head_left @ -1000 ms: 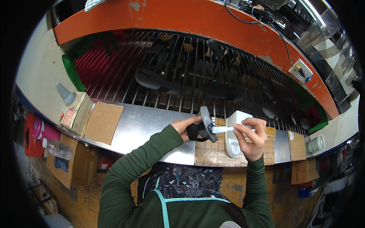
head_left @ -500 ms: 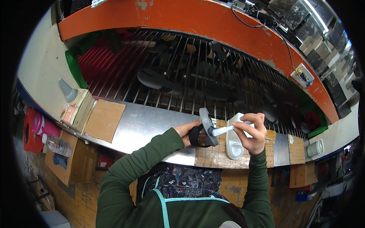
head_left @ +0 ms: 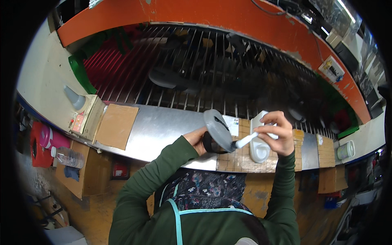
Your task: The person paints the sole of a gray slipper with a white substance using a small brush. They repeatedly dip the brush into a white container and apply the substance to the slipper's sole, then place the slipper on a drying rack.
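Note:
My left hand (head_left: 197,139) grips a grey sandal (head_left: 216,125) by its black strap side, with the broad grey sole face tilted up toward me. Part of the left fingers is hidden behind the sandal. In my right hand (head_left: 279,131), pinched between thumb and fingers, is a white-handled brush (head_left: 246,140). Its dark bristle end meets the sole's near right edge. Just beyond the brush, under my right hand, a white plastic holder (head_left: 259,154) with a round cup stands on the cardboard-covered part of the bench.
Beyond the metal ledge (head_left: 157,126) runs a rack of metal bars (head_left: 185,96) carrying grey and dark footwear pieces (head_left: 169,78), under an orange frame (head_left: 179,12). At left are brown cardboard (head_left: 117,125) and a control box (head_left: 87,117); a white tub (head_left: 345,150) stands right.
The sandal has turned, showing more of its sole face. The brush tip has shifted from the middle of the sole to its near edge. My head view has moved slightly.

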`<state>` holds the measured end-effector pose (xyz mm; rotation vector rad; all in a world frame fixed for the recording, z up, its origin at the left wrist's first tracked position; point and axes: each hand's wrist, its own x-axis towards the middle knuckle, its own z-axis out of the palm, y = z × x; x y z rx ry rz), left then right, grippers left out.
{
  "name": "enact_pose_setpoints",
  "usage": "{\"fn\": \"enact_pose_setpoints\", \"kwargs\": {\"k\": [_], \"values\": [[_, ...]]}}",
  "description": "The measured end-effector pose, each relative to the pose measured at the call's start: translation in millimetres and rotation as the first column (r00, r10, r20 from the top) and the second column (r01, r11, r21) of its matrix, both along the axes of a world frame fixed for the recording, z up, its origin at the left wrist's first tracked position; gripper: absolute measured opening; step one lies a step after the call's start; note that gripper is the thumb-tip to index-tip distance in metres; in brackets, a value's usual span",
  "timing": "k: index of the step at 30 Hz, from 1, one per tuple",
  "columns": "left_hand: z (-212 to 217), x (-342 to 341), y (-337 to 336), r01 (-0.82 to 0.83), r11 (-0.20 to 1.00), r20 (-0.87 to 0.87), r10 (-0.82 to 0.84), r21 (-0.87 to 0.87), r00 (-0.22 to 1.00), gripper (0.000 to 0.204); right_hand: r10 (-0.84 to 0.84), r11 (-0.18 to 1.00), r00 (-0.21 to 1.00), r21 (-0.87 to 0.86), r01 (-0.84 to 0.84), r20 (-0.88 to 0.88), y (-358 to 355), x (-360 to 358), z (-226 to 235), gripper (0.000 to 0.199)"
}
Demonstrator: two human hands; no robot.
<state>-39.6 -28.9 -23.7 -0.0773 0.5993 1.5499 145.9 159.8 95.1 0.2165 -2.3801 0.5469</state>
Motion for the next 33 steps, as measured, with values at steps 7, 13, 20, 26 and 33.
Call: {"fn": "enact_pose_setpoints", "kwargs": {"k": [7,13,20,26,33], "values": [[-71,-23,-23,-0.091,0.942,-0.225,0.17,0.324,0.959,0.039,-0.142,0.826,0.984,-0.536,0.177,0.106,-63,3,-48,0.016],[-93,-37,-22,-0.157,0.912,-0.292,0.279,0.379,0.915,0.044,-0.228,0.901,0.96,-0.338,0.271,0.162,-108,13,-70,0.02],[-116,-17,-27,-0.131,0.936,-0.277,0.227,0.327,0.934,0.05,-0.548,0.836,0.817,-0.075,0.544,-0.18,-88,-10,-114,0.03],[-119,-17,-28,-0.138,0.936,-0.283,0.235,0.322,0.93,0.056,-0.449,0.883,0.865,0.037,0.468,-0.222,-123,13,-119,0.032],[-116,-16,-18,-0.142,0.925,-0.316,0.261,0.352,0.912,0.063,-0.613,0.784,0.766,-0.029,0.62,-0.192,-95,-5,-118,0.034]]}}
